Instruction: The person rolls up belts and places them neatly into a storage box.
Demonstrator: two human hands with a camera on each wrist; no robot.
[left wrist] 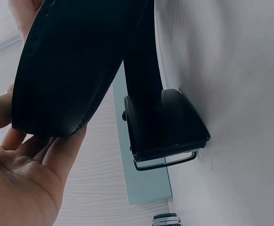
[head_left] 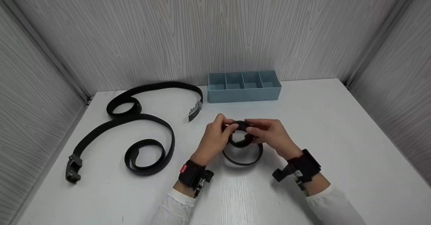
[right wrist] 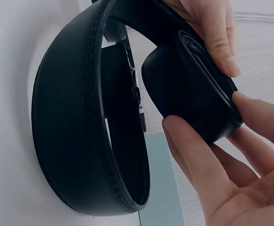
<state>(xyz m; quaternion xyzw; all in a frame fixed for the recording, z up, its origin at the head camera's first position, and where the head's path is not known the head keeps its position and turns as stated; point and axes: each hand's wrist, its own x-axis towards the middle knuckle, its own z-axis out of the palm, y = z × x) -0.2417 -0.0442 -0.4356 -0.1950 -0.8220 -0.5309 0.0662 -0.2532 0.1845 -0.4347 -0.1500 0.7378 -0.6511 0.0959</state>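
Observation:
Between both hands is a black leather belt (head_left: 248,141), partly rolled into a small coil that is held above the white table. My left hand (head_left: 215,134) pinches the coil's left side between thumb and fingers. On its right side, my right hand (head_left: 274,135) grips with thumb and fingertips. A looser loop (right wrist: 70,117) of the same belt hangs below the coil, its stitched edge showing in the right wrist view. The belt's dark buckle (left wrist: 170,127) shows in the left wrist view, low and close over the tabletop.
Behind the hands, a blue-grey divided box (head_left: 244,95) stands near the back wall. To the left lie two more black belts, an upper one (head_left: 168,84) and a lower one (head_left: 171,137), each partly coiled with its buckle end stretched out. Panelled walls enclose the back and sides.

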